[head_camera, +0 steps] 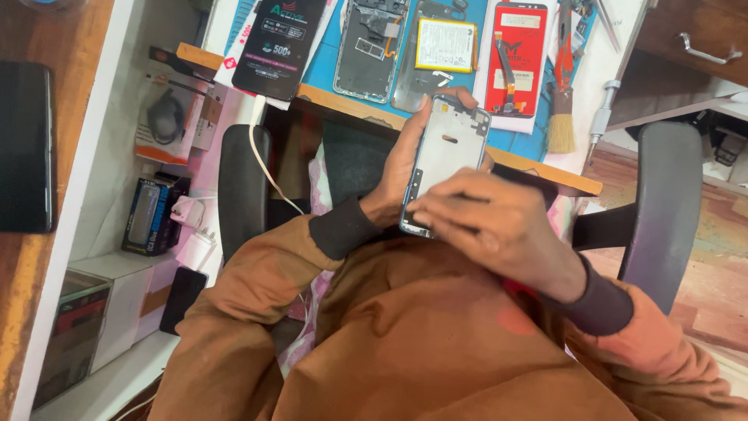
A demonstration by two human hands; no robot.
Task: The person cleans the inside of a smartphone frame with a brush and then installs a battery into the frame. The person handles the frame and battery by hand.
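The left hand [401, 168] grips a white phone frame [448, 152] by its edge — fingers wrapped around it. The right hand [499, 226], at five o'clock of the frame, presses fingertips on its lower end.

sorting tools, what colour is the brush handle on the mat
Red, with tan bristles: the brush shows best in the head view.

White shelving [93, 156], black armchair [662, 203], wooden floor [717, 257]
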